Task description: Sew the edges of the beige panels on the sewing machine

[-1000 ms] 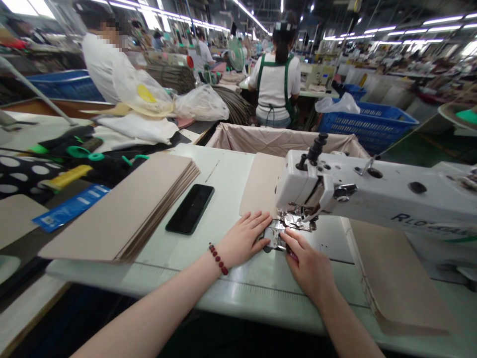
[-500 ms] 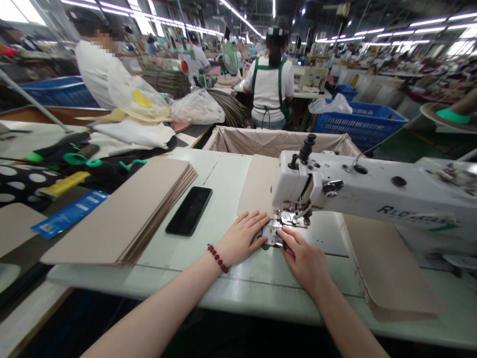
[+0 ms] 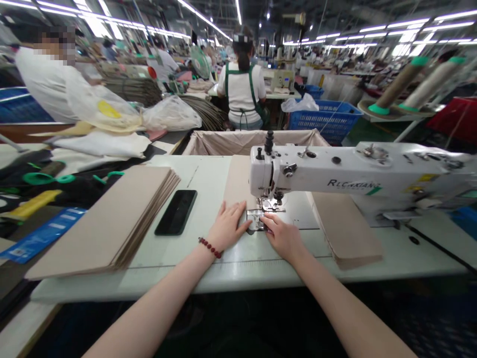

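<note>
Long beige panel (image 3: 238, 179) runs from the presser foot (image 3: 270, 204) to the bench's (image 3: 204, 184) far edge; left hand (image 3: 227, 226) lies open beside it, right hand's (image 3: 283, 239) grip unclear.

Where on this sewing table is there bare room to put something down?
Bare tabletop lies between the black phone and the beige panel beside the sewing machine, and another patch right of the beige stack. It is crowded at the presser foot, where the left hand and right hand sit.
</note>
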### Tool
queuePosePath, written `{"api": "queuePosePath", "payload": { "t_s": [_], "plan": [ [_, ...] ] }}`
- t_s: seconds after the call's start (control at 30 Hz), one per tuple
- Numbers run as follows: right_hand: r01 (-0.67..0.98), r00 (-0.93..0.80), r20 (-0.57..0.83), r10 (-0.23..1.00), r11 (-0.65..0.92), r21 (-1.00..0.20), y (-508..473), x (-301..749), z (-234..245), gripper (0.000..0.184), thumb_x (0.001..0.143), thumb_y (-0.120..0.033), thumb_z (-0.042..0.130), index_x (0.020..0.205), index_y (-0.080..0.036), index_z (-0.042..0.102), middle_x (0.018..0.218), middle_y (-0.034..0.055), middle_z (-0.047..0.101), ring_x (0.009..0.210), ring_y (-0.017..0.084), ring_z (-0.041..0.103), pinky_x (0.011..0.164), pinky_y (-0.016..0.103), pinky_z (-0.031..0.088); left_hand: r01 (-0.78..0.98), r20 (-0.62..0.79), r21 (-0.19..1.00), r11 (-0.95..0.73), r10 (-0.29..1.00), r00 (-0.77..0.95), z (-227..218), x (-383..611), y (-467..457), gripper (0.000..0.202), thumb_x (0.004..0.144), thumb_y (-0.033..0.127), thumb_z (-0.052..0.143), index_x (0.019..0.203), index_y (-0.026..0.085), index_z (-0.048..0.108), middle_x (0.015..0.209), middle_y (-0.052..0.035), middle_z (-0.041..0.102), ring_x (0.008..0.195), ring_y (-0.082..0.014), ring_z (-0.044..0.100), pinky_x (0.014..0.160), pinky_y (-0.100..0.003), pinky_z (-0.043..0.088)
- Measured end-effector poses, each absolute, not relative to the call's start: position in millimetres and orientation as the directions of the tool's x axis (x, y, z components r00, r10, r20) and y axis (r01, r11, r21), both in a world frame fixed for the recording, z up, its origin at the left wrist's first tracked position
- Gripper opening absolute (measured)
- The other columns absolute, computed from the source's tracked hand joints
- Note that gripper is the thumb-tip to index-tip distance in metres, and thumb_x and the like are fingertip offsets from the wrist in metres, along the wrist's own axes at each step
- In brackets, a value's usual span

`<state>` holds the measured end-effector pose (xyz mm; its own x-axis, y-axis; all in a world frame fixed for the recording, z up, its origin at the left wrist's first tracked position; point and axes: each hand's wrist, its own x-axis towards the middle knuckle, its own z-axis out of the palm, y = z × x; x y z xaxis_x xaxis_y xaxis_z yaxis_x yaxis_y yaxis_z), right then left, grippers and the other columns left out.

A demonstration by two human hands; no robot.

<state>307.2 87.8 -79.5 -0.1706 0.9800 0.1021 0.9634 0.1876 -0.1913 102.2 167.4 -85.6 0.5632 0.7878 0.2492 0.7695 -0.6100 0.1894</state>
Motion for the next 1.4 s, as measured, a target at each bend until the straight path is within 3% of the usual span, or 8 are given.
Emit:
{"api": "queuePosePath", "payload": {
  "t_s": [0.1, 0.27, 0.33, 0.43, 0.57, 0.67, 0.93, 1.4],
  "plan": [
    [0.963, -0.187, 0.093, 0.978, 0.201, -0.179, 88.8, 307.6, -74.7, 0.047, 0.092, -0.024, 0.043, 0.138, -0.031, 0.045, 0.145, 0.0012, 0.045, 0.108, 0.019, 0.061, 0.079, 0.030, 0.052, 0.837, 0.267, 0.181, -0.517, 0.845, 0.464, -78.5, 104.0, 165.6, 0.044, 0.101, 0.035, 0.026, 0.130, 0.012, 0.050, 0.106, -0.0143, 0.068, 0.105, -0.0256, 0.062, 0.104, -0.047, 0.034],
    [0.930, -0.322, 0.033, 0.946, 0.322, -0.179, 49.5, 299.7, -60.1, 0.046, 0.088, -0.026, 0.048, 0.134, -0.029, 0.050, 0.143, 0.0058, 0.048, 0.091, 0.020, 0.066, 0.074, 0.030, 0.052, 0.900, 0.271, 0.138, -0.413, 0.890, 0.366, -86.1, 91.7, 140.6, 0.042, 0.095, 0.023, 0.035, 0.133, 0.008, 0.046, 0.134, -0.0247, 0.049, 0.126, -0.0374, 0.045, 0.100, -0.057, 0.035],
    [0.853, -0.474, 0.008, 0.881, 0.461, -0.243, 12.0, 295.5, -56.2, 0.043, 0.084, -0.029, 0.054, 0.127, -0.032, 0.055, 0.140, 0.0019, 0.052, 0.087, 0.017, 0.067, 0.074, 0.027, 0.051, 0.903, 0.250, 0.127, -0.410, 0.894, 0.371, -93.2, 77.9, 121.7, 0.046, 0.090, 0.013, 0.035, 0.135, 0.009, 0.045, 0.139, -0.0229, 0.045, 0.131, -0.0365, 0.040, 0.103, -0.057, 0.033],
    [0.622, -0.667, 0.056, 0.743, 0.596, -0.507, -44.7, 297.7, -59.9, 0.039, 0.088, -0.031, 0.050, 0.126, -0.036, 0.054, 0.130, -0.0031, 0.060, 0.092, 0.014, 0.066, 0.076, 0.024, 0.049, 0.868, 0.204, 0.143, -0.476, 0.872, 0.445, -99.0, 60.2, 91.6, 0.056, 0.085, 0.002, 0.032, 0.138, 0.015, 0.043, 0.146, -0.0149, 0.041, 0.137, -0.0298, 0.034, 0.109, -0.052, 0.030],
    [0.660, -0.139, 0.037, 0.990, 0.120, -0.741, -79.9, 322.3, -81.6, 0.023, 0.095, -0.032, 0.038, 0.101, -0.026, 0.059, 0.087, -0.0003, 0.068, 0.074, 0.013, 0.064, 0.066, 0.022, 0.047, 0.697, 0.116, 0.246, -0.674, 0.734, 0.669, -92.1, 69.5, 69.2, 0.059, 0.086, 0.002, 0.031, 0.142, 0.021, 0.038, 0.152, -0.0051, 0.034, 0.142, -0.0213, 0.027, 0.116, -0.047, 0.022],
    [0.642, 0.230, -0.011, 0.973, -0.160, -0.750, -85.0, 344.5, -97.0, 0.025, 0.097, -0.042, 0.037, 0.089, -0.024, 0.053, 0.070, -0.0015, 0.062, 0.061, 0.015, 0.061, 0.059, 0.024, 0.045, 0.600, 0.101, 0.291, -0.745, 0.648, 0.755, -84.3, 93.9, 71.2, 0.053, 0.090, 0.007, 0.033, 0.139, 0.023, 0.042, 0.151, -0.0023, 0.036, 0.141, -0.0190, 0.028, 0.119, -0.044, 0.019],
    [0.692, 0.226, -0.054, 0.973, -0.199, -0.694, -107.1, 346.7, -119.0, 0.024, 0.096, -0.045, 0.041, 0.089, -0.024, 0.050, 0.063, -0.0044, 0.057, 0.055, 0.015, 0.058, 0.053, 0.025, 0.036, 0.573, 0.121, 0.262, -0.776, 0.616, 0.778, -83.0, 116.5, 81.0, 0.042, 0.099, 0.031, 0.038, 0.141, 0.026, 0.041, 0.150, -0.0018, 0.037, 0.140, -0.0204, 0.030, 0.119, -0.044, 0.019],
    [0.800, 0.280, 0.109, 0.954, -0.169, -0.576, -85.9, 335.0, -127.1, 0.026, 0.100, -0.039, 0.032, 0.091, -0.022, 0.051, 0.060, -0.0020, 0.059, 0.054, 0.018, 0.062, 0.050, 0.026, 0.034, 0.635, 0.122, 0.262, -0.726, 0.678, 0.725, -79.7, 111.0, 76.6, 0.044, 0.099, 0.038, 0.038, 0.142, 0.027, 0.038, 0.152, -0.0026, 0.033, 0.142, -0.0219, 0.025, 0.119, -0.044, 0.015]
  ]
}}
